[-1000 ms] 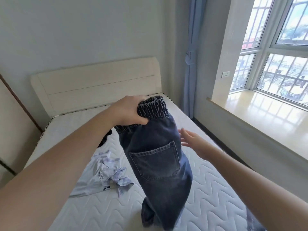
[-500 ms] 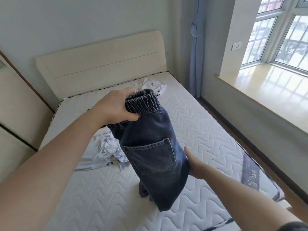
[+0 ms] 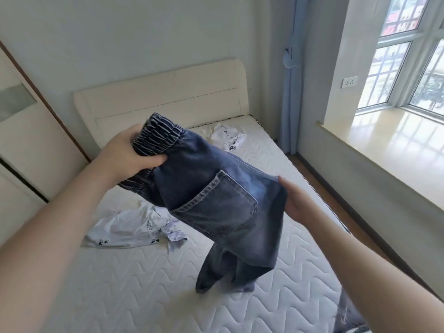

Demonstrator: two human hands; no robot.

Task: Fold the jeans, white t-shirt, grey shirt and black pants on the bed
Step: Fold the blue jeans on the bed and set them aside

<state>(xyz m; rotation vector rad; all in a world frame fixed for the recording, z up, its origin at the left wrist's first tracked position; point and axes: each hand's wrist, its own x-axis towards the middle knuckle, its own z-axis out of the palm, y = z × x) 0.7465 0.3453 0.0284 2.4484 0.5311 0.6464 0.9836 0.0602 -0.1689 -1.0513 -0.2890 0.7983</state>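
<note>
Bare mattress point(image 3: 125, 292) lies open in front of the hanging jeans point(image 3: 216, 200); a crumpled shirt point(image 3: 134, 227) blocks their left, a t-shirt point(image 3: 229, 138) lies behind.

Dark jeans point(image 3: 216, 200) held aloft; white t-shirt point(image 3: 228, 138), perhaps crumpled.

The jeans point(image 3: 216, 203) are dark blue denim, faded paler at the seat. The mattress point(image 3: 120, 296) is white, quilted in zigzag rows. A white t-shirt point(image 3: 230, 140) with black lettering lies near the head edge; a pale grey shirt point(image 3: 127, 227) shows small black paw prints.
</note>
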